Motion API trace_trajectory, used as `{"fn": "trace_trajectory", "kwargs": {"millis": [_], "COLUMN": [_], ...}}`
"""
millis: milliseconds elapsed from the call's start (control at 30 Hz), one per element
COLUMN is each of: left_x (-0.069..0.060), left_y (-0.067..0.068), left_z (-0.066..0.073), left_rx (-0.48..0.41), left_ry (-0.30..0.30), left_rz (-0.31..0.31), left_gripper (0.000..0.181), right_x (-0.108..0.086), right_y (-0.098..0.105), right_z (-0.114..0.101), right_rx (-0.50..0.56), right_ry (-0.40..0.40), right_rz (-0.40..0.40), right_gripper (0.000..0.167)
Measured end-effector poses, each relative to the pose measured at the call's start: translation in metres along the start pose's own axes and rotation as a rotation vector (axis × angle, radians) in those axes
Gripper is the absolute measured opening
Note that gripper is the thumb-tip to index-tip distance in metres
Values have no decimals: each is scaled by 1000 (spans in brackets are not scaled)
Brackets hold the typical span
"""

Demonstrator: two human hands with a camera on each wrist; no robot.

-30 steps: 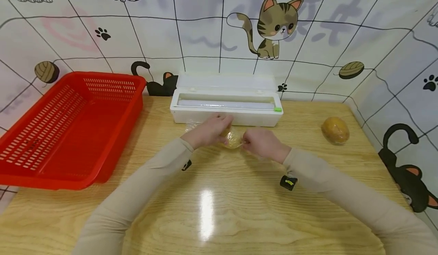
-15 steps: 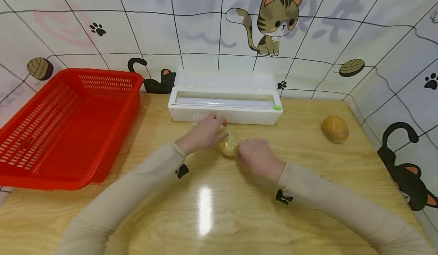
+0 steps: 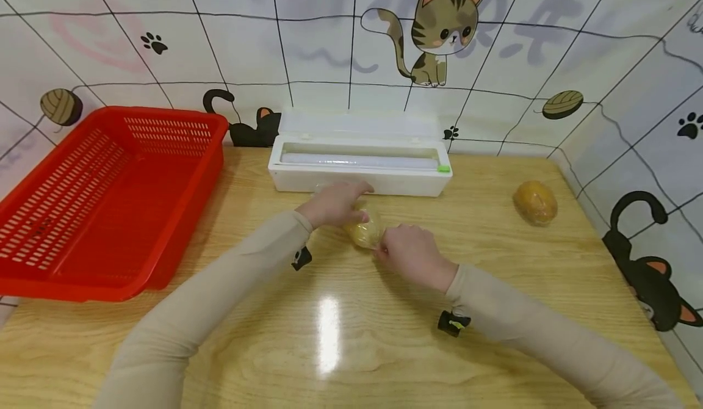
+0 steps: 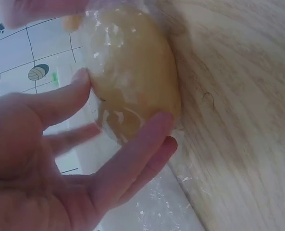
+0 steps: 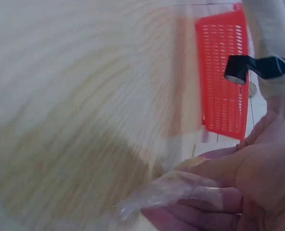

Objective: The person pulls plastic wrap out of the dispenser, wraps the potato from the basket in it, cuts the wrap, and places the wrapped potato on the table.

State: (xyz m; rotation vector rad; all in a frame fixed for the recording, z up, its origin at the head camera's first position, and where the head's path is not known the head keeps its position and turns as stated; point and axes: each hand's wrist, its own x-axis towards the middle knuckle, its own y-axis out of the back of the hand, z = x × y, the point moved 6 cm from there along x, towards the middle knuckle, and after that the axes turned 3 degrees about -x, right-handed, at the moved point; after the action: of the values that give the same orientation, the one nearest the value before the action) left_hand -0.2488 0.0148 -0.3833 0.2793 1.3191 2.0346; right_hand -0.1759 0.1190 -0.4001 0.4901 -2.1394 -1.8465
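A yellow oval fruit or vegetable [image 3: 365, 229], wrapped in shiny cling film, lies between my hands in front of the white film box [image 3: 359, 180]; its exact kind is unclear. My left hand [image 3: 337, 204] holds its far left end, the thumb on one side and the fingertips on the other, as the left wrist view shows. With curled fingers my right hand [image 3: 413, 255] grips gathered cling film [image 5: 166, 192] at the near right end. The film roll [image 3: 359, 162] lies inside the box, whose lid stands raised at the back.
A red perforated basket [image 3: 216, 152] stands on the left of the wooden table [image 3: 263, 348]. Toward the back right lies another wrapped yellow-orange round item [image 3: 535, 203]. A cat-patterned wall covering [image 3: 318, 43] borders the back and right.
Both hands and the wrapped yellow item have come slightly nearer the front. The left fingers, lifted a little half a second ago, have shifted right over its far end. The right hand keeps gripping the film.
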Motion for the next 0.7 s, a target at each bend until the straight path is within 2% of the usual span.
{"fn": "trace_trajectory", "kwargs": {"millis": [133, 267, 433, 700], "left_x": [0, -1, -1, -1], "left_y": [-1, -3, -5, -6], "left_z": [2, 1, -3, -3], "left_rx": [8, 12, -8, -38], "left_ry": [-9, 4, 26, 23], "left_rz": [-78, -107, -114, -137], "left_gripper": [54, 49, 48, 48], "right_x": [4, 9, 10, 1], "right_y": [-4, -10, -21, -41], "right_z": [6, 15, 28, 34], "right_rx": [249, 472, 821, 1266], "right_ry": [-6, -29, -163, -361], "right_rz": [-113, -201, -295, -407], "right_gripper": [36, 32, 21, 18]}}
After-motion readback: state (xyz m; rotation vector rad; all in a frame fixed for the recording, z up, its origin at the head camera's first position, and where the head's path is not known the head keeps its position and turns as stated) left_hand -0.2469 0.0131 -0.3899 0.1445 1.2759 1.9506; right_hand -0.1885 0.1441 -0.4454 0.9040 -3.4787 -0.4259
